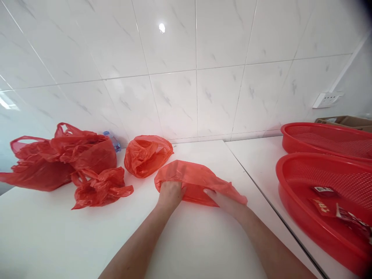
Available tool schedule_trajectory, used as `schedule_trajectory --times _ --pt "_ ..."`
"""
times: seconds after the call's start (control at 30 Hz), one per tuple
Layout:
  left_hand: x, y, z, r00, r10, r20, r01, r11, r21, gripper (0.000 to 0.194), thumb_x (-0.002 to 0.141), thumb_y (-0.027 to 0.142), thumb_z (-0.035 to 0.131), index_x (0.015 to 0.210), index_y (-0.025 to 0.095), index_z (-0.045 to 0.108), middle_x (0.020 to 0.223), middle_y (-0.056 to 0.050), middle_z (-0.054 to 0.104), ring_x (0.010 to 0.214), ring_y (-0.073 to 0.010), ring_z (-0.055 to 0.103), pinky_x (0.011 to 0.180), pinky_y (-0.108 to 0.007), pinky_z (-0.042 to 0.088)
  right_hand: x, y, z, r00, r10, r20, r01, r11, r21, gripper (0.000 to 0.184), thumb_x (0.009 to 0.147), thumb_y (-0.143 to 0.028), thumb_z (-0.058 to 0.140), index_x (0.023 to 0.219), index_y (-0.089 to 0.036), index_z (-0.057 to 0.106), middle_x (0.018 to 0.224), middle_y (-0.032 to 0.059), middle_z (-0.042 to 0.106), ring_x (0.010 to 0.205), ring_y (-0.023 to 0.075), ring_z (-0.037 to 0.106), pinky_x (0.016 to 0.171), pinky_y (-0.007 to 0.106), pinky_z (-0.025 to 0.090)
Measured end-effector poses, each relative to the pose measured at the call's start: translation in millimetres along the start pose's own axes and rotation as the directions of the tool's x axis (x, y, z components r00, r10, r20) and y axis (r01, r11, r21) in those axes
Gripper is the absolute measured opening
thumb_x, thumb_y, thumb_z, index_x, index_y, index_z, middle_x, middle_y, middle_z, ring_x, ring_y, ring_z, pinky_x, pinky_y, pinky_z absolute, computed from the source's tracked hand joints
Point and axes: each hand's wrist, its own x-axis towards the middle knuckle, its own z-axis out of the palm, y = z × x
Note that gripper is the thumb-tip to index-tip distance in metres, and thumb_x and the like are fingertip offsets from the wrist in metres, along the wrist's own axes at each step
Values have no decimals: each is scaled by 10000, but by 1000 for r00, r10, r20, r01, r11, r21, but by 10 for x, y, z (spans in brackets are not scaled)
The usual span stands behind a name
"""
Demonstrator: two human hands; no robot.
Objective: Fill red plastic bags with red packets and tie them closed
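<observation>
A thin red plastic bag (pixel 200 174) lies on the white table with its mouth toward me. My left hand (pixel 171 192) reaches into the mouth at the bag's left side. Its thumb shows, and its fingers appear faintly through the film, stretched out. Toward the right end, my right hand (pixel 221 199) is partly under the upper layer, with its thumb extended along the opening. The rest of its fingers are covered by plastic. Just behind and to the left stands another red bag (pixel 148 155), puffed up with its opening spread.
Crumpled red bag (pixel 100 188) at left, before a larger heap of red bags (pixel 64 155). A bottle (pixel 112 140) stands behind the heap. On the right are two red plastic baskets, the nearer basket (pixel 290 193) holding red packets (pixel 334 207). A cardboard box (pixel 345 122) sits behind them.
</observation>
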Motion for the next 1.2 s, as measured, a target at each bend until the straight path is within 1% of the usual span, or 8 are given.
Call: schedule_trajectory --times 0.27,0.43,0.53,0.73,0.83,0.93,1.07,1.2 --pt "-59 64 -23 980 -52 192 88 978 -188 322 639 199 643 956 229 598 861 -66 642 787 -247 605 618 -290 422 70 -72 -231 930 186 316 -225 970 91 383 775 -631 471 872 -327 683 850 47 686 737 227 628 581 325 428" --pt "-95 80 -138 926 -63 371 168 951 -259 300 599 257 692 886 225 613 681 -1 621 531 -171 568 430 -235 340 108 -87 -296 894 319 314 -385 906 176 477 767 -679 429 747 -277 685 781 67 695 645 221 637 490 312 426" --pt "-104 95 -213 915 17 403 154 909 -387 380 622 386 710 969 252 630 815 -23 653 659 -186 614 462 -228 395 123 -100 -309 871 391 297 -453 873 180 437 760 -657 457 730 -277 672 781 65 692 635 219 637 490 317 437" --pt "-73 220 -287 955 -34 294 188 838 -513 298 747 403 607 1008 260 618 973 -23 616 802 -165 592 636 -261 483 106 -226 -284 933 160 324 -177 984 23 68 699 -294 574 742 -292 626 691 -5 643 542 164 576 447 265 357" --pt "-62 291 -302 963 -54 264 189 834 -519 207 788 335 559 969 251 615 942 -13 616 779 -149 580 655 -272 489 59 -285 -234 931 29 363 -25 1000 -15 156 658 -196 538 771 -282 603 712 -19 628 546 146 556 442 243 323" --pt "-51 320 -297 977 28 213 85 861 -501 323 784 298 573 1107 285 579 1174 -34 555 1060 -200 526 859 -335 471 12 -325 -218 912 -72 403 79 997 0 153 616 -154 522 726 -248 572 851 -7 627 573 132 547 443 236 329" --pt "-57 194 -168 976 35 215 46 932 -360 709 669 399 704 1311 309 417 1455 -51 294 1340 -294 233 1038 -456 329 13 -312 -317 866 -82 493 60 996 60 157 621 -167 530 749 -251 565 900 -4 625 612 145 564 468 245 381" --pt "-120 -15 11 938 38 345 74 949 -306 891 581 417 764 1362 293 355 1447 -95 315 1337 -336 252 998 -461 373 111 -195 -441 873 -38 486 -74 975 208 324 710 -277 557 1033 -301 580 1066 6 621 901 209 603 659 299 482"
